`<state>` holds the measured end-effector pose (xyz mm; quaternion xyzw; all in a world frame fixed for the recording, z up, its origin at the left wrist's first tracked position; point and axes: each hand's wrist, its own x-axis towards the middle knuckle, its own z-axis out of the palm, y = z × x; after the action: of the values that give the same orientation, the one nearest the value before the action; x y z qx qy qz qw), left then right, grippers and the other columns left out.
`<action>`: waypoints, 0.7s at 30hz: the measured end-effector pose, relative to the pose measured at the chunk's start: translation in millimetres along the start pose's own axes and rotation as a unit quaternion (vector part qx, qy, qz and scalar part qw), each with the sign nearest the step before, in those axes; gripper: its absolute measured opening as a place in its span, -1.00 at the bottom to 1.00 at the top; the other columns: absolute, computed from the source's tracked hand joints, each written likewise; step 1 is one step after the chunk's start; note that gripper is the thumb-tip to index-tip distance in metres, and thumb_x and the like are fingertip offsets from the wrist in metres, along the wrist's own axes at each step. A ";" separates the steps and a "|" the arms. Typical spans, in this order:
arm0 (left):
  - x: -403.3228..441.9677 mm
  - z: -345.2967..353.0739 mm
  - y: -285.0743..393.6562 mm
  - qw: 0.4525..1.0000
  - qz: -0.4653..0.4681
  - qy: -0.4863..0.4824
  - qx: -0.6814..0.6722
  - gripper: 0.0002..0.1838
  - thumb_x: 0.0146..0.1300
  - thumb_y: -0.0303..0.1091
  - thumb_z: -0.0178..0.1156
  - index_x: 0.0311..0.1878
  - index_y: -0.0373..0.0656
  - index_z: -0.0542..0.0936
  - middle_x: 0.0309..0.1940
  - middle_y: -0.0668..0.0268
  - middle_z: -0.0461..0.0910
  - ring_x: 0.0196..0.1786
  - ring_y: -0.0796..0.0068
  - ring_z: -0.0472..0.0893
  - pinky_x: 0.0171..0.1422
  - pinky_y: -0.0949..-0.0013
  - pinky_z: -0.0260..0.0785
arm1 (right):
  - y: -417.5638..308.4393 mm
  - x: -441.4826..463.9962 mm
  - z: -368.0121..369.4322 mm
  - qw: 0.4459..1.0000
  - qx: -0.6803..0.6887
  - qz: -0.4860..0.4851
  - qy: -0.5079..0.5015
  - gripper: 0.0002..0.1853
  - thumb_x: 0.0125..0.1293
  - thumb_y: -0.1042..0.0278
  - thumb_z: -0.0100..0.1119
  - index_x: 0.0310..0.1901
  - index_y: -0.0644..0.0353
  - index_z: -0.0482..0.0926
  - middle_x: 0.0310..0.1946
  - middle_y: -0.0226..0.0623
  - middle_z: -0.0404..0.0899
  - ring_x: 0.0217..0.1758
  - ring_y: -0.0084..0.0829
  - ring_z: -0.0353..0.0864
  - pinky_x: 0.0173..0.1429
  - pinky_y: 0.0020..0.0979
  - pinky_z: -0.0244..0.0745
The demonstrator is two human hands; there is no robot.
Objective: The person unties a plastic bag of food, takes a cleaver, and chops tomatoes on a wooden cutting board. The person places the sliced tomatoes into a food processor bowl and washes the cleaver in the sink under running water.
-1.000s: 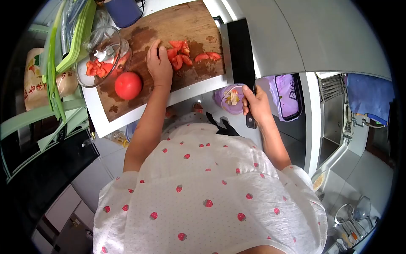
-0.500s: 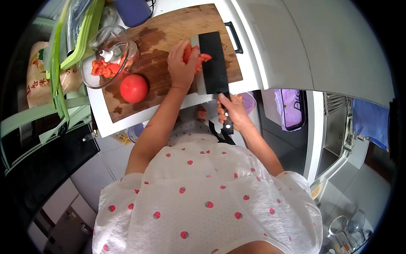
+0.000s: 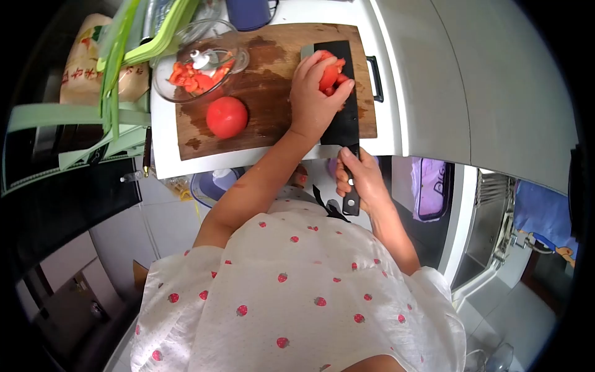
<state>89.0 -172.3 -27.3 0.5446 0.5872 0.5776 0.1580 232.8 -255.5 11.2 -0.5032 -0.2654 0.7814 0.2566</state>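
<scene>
My right hand grips the black handle of a cleaver, whose broad dark blade lies flat over the right part of a wooden cutting board. Above the blade, my left hand is curled around cut tomato pieces, its fingers and thumb closing on them from both sides. The blade's left edge is partly hidden by this hand. A whole tomato rests near the board's front left. Behind it, a clear bowl with a white central post holds more chopped tomato.
Green racks and long green leaves crowd the left side, near a printed bag. A dark blue container stands behind the board. White cabinet fronts border the right.
My left hand has moved right with the tomato pieces, from beside the cleaver's edge to over its blade. The whole view has shifted, so the board appears further right and lower.
</scene>
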 end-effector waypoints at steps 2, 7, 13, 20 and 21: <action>17.0 -14.3 16.0 1.000 0.001 0.020 -0.012 -0.53 -0.02 -0.28 0.38 0.00 -0.19 0.56 0.13 0.19 0.46 0.10 0.24 0.50 0.17 0.34 0.35 | -15.5 -6.2 10.7 0.998 -0.021 -0.038 -0.035 -0.73 0.37 0.16 0.06 -0.31 0.19 0.32 -0.66 -0.36 0.31 -0.76 -0.56 0.24 -0.66 -0.50 0.24; 63.3 -62.1 24.6 0.988 0.032 0.125 -0.085 -0.57 -0.06 -0.22 0.38 -0.12 -0.23 0.60 0.00 0.11 0.51 0.07 0.15 0.48 0.19 0.23 0.30 | -62.4 -11.7 64.0 0.989 -0.092 -0.071 -0.091 -0.79 0.34 0.24 0.09 -0.28 0.17 0.33 -0.66 -0.42 0.31 -0.73 -0.58 0.28 -0.63 -0.49 0.27; 99.9 -114.5 0.7 0.973 -0.078 0.148 -0.161 -0.60 0.12 -0.18 0.32 -0.08 -0.29 0.57 -0.12 0.20 0.58 -0.10 0.40 0.57 0.04 0.38 0.39 | -89.6 9.2 122.5 0.958 -0.224 -0.112 -0.138 -0.84 0.31 0.27 0.05 -0.24 0.18 0.43 -0.63 -0.45 0.35 -0.70 -0.60 0.32 -0.59 -0.51 0.31; 132.0 -133.9 -32.9 0.931 -0.159 0.154 -0.291 -0.42 0.44 0.06 -0.20 0.14 -0.31 0.42 -0.03 0.19 0.54 -0.08 0.47 0.56 0.02 0.43 0.40 | -112.0 42.0 157.6 0.897 -0.392 -0.181 -0.098 -0.78 0.28 0.33 0.03 -0.43 0.30 0.40 -0.65 -0.33 0.42 -0.67 -0.50 0.44 -0.59 -0.42 0.38; 133.2 -138.7 -33.6 0.931 -0.159 0.154 -0.291 -0.42 0.44 0.06 -0.20 0.14 -0.31 0.42 -0.03 0.19 0.54 -0.08 0.47 0.56 0.02 0.43 0.40 | -114.2 43.8 160.3 0.867 -0.449 -0.198 -0.084 -0.78 0.27 0.33 0.04 -0.43 0.32 0.40 -0.66 -0.32 0.42 -0.68 -0.49 0.45 -0.59 -0.41 0.39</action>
<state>-86.8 -124.2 42.5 0.2792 0.4894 0.7671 0.3066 84.5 -168.2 116.2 -0.4338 -0.7018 0.5501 0.1290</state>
